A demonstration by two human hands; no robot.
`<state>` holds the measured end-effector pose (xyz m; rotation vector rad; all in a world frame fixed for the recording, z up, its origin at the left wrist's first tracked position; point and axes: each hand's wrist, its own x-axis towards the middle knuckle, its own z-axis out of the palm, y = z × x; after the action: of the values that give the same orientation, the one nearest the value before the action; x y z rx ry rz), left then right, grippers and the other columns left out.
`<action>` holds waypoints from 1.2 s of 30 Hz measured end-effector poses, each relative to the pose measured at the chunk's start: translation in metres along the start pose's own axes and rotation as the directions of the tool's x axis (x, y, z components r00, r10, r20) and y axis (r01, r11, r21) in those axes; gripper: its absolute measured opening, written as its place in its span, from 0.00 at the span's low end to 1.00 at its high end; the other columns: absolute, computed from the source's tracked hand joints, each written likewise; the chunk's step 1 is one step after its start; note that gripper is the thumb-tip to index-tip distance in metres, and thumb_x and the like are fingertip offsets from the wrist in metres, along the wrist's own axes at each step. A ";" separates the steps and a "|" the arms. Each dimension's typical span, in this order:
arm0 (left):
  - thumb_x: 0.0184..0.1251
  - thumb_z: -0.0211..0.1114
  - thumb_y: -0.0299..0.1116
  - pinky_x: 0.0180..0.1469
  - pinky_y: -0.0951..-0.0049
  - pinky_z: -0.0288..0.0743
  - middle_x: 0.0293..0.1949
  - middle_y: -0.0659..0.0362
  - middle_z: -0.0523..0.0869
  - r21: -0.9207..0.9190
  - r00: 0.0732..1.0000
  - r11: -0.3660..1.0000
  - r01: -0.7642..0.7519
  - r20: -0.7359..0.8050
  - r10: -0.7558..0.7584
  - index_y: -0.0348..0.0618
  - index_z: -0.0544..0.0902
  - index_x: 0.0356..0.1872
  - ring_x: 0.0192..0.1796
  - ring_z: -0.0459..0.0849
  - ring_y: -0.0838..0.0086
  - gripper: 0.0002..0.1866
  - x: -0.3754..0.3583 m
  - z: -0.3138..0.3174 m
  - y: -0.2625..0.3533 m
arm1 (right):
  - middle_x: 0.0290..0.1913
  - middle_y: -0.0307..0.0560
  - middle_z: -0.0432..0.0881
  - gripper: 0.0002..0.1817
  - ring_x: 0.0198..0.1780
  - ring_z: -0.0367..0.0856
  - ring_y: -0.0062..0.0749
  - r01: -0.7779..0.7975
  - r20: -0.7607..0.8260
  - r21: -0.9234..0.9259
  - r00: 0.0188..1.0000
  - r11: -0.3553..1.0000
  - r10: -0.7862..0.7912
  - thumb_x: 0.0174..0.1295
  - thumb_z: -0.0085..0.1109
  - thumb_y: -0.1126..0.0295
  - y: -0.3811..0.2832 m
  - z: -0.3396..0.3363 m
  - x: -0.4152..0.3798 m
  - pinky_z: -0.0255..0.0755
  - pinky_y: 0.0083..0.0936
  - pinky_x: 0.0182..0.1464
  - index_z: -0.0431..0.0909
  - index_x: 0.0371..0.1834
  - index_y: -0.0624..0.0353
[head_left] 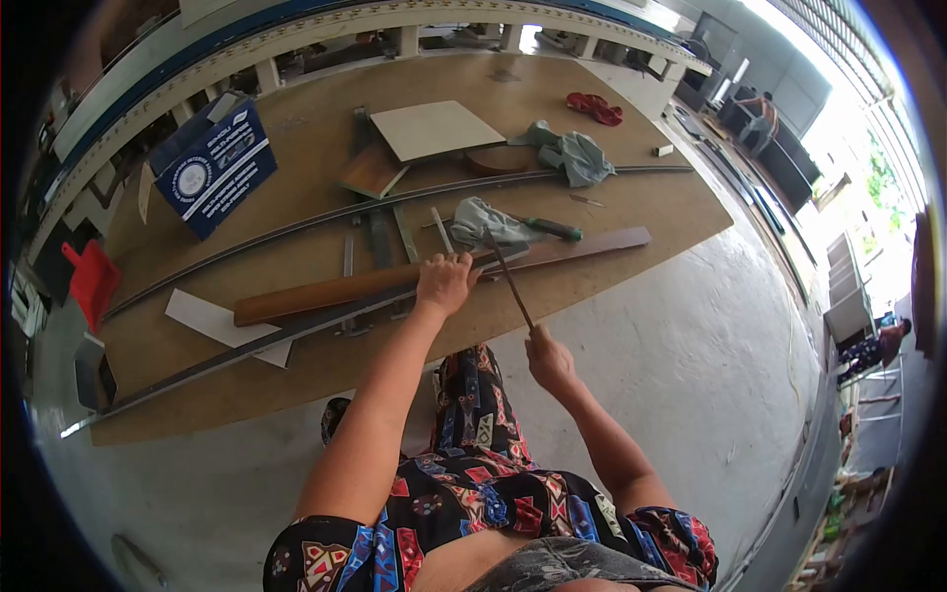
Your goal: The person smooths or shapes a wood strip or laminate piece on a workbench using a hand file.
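Head view: the left hand (446, 284) clamps the long grey strip (197, 371) near the surface's (641, 212) front edge; the right hand (550, 361) clenches a thin rod-like tool (510, 281), angled by the strip's end. Careful! A skidding tool could nick the left hand; a loosened hold could let the strip shift.

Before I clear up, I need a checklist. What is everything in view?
table: 1, brown, centre
frame: 1, cream, beyond table
box: 1, blue, far left
dustpan: 1, red, left
panel: 1, cream, far middle
cloths: 3, red and grey, middle and right
tool handle: 1, green, by near cloth
slat: 1, white, left
bar: 1, grey, near side
wooden strip: 1 or 2, brown, beside bar
small pieces: several, mixed, middle
thin tool: 1, dark, right hand
other people: 2, colours unclear, far right
left hand: 1, bare, on bar
right hand: 1, bare, around thin tool
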<state>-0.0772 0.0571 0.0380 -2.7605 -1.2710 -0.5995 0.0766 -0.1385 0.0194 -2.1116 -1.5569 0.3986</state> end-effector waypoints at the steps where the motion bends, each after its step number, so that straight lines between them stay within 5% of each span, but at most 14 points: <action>1: 0.68 0.52 0.51 0.41 0.55 0.75 0.35 0.54 0.83 0.002 1.000 1.000 -0.008 -0.010 0.008 0.44 0.74 0.39 0.43 0.81 0.57 0.19 -0.001 0.001 -0.001 | 0.27 0.64 0.78 0.11 0.34 0.76 0.66 -0.020 0.014 0.001 1.000 1.000 0.020 0.66 0.48 0.62 0.001 -0.003 -0.014 0.66 0.55 0.34 0.61 0.40 0.56; 5: 0.68 0.52 0.51 0.41 0.56 0.75 0.35 0.54 0.83 0.019 0.999 1.000 -0.022 -0.030 0.023 0.43 0.74 0.39 0.42 0.82 0.57 0.19 -0.001 0.005 -0.004 | 0.27 0.64 0.78 0.11 0.34 0.76 0.65 -0.053 0.034 0.018 0.998 0.998 0.053 0.66 0.48 0.62 0.005 -0.009 -0.032 0.66 0.54 0.34 0.61 0.40 0.56; 16: 0.68 0.50 0.53 0.40 0.54 0.75 0.34 0.53 0.83 0.047 1.000 0.999 -0.017 -0.011 0.017 0.44 0.74 0.37 0.41 0.82 0.56 0.20 0.001 0.004 0.000 | 0.33 0.67 0.79 0.11 0.42 0.78 0.62 0.026 0.017 0.015 1.000 1.000 -0.026 0.59 0.48 0.68 -0.033 -0.004 0.103 0.69 0.51 0.41 0.63 0.42 0.60; 29: 0.68 0.52 0.51 0.42 0.55 0.74 0.36 0.54 0.83 0.052 1.000 0.999 -0.015 -0.001 0.015 0.45 0.74 0.38 0.41 0.81 0.57 0.18 0.000 0.002 0.000 | 0.25 0.64 0.76 0.11 0.32 0.76 0.64 -0.104 0.081 0.044 0.992 0.994 0.100 0.66 0.48 0.62 0.004 -0.011 -0.030 0.66 0.54 0.33 0.62 0.41 0.56; 36: 0.68 0.51 0.51 0.42 0.54 0.74 0.36 0.54 0.83 0.066 0.999 0.997 -0.034 -0.022 0.035 0.45 0.74 0.37 0.41 0.81 0.56 0.18 0.000 0.006 0.000 | 0.27 0.63 0.77 0.12 0.35 0.78 0.62 -0.051 0.093 0.031 0.995 0.998 0.048 0.65 0.49 0.62 -0.010 -0.016 0.013 0.68 0.52 0.35 0.62 0.41 0.57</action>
<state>-0.0753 0.0584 0.0327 -2.7089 -1.2132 -0.5745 0.0807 -0.1272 0.0385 -2.1370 -1.5393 0.5427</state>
